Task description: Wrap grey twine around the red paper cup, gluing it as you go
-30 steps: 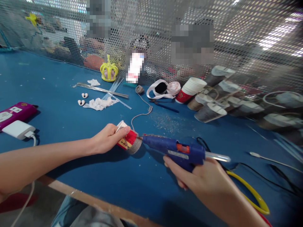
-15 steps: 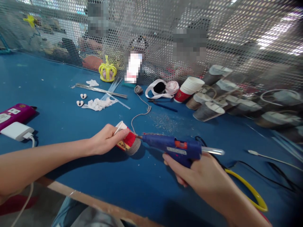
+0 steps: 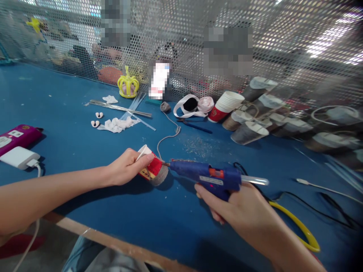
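My left hand (image 3: 129, 166) is closed around a red and white paper cup (image 3: 154, 166), tilted with its open rim toward the upper left. Grey cord is wound round the cup's base end. From there a loose strand of grey cord (image 3: 167, 136) runs back to a small ball of cord (image 3: 165, 107). My right hand (image 3: 229, 204) grips a blue hot glue gun (image 3: 195, 172), with a clear glue stick (image 3: 255, 180) poking out of its rear. The gun's nozzle meets the cup at the edge of the wound cord, or sits very close to it.
Stacked paper cups (image 3: 227, 105) and several cord-wrapped cups (image 3: 249, 133) stand at the back right. Pliers (image 3: 195, 126) lie behind the gun. A yellow crown (image 3: 128, 85) stands near the perforated metal screen (image 3: 187, 45). At left are a purple power strip (image 3: 21, 138) and white charger (image 3: 19, 156).
Both hands, the cup and the glue gun stay almost where they were. The whole view has shifted very slightly.
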Available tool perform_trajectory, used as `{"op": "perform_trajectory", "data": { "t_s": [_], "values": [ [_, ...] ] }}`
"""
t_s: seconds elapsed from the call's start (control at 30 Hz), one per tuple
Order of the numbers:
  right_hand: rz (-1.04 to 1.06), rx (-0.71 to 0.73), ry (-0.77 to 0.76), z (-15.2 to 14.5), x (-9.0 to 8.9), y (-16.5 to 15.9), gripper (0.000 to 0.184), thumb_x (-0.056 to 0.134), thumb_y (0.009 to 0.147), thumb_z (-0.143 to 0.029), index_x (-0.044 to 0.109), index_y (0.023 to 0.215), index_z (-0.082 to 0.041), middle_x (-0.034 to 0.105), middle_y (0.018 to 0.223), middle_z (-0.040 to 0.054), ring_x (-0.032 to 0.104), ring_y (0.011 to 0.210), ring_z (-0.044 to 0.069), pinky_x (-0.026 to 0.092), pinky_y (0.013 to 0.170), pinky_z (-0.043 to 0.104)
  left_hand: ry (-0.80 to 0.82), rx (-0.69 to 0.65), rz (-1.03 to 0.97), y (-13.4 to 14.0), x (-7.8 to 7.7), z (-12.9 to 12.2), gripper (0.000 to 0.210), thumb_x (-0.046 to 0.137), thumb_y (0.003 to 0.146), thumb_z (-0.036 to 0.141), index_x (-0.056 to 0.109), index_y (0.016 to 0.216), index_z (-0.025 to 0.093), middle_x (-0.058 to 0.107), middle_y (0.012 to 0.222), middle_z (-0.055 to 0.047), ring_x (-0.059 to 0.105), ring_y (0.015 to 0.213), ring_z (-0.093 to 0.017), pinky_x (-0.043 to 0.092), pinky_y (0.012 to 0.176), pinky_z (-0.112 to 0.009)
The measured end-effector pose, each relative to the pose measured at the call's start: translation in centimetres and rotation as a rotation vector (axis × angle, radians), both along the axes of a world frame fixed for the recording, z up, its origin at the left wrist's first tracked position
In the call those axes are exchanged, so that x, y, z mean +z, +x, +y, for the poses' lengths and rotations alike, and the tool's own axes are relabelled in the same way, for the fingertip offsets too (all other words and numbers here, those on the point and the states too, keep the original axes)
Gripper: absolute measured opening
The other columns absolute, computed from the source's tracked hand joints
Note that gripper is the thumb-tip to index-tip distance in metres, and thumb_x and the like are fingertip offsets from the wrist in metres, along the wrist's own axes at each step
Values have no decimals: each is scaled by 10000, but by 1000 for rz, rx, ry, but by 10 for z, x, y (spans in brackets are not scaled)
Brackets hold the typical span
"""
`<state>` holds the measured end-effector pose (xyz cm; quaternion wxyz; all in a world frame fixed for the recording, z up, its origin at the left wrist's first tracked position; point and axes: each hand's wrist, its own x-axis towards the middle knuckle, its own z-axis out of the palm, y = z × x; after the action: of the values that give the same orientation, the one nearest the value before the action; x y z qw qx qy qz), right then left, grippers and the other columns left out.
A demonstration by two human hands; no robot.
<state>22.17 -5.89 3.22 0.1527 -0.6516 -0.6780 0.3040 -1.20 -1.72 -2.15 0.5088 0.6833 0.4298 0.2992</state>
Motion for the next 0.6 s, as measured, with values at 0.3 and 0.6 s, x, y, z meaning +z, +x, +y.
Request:
{"op": "perform_trajectory", "data": {
  "t_s": [0.3, 0.6],
  "values": [
    [-90, -18, 97, -3, 0, -7, 218, 482, 729, -394, 576, 653, -213, 498, 344, -23, 502, 303, 144, 398, 320, 240, -48, 22, -37, 1, -1, 2, 531, 330, 846, 476, 675, 768, 79, 655, 675, -46, 570, 623, -149, 450, 583, -219],
    [-113, 318, 316, -2, -7, 20, 168, 544, 669, -324, 647, 770, -239, 514, 387, -22, 443, 344, 124, 318, 371, 250, -60, 43, -69, 2, -1, 1, 502, 351, 839, 461, 682, 797, 87, 643, 653, -38, 558, 617, -146, 431, 560, -204]
  ]
}}
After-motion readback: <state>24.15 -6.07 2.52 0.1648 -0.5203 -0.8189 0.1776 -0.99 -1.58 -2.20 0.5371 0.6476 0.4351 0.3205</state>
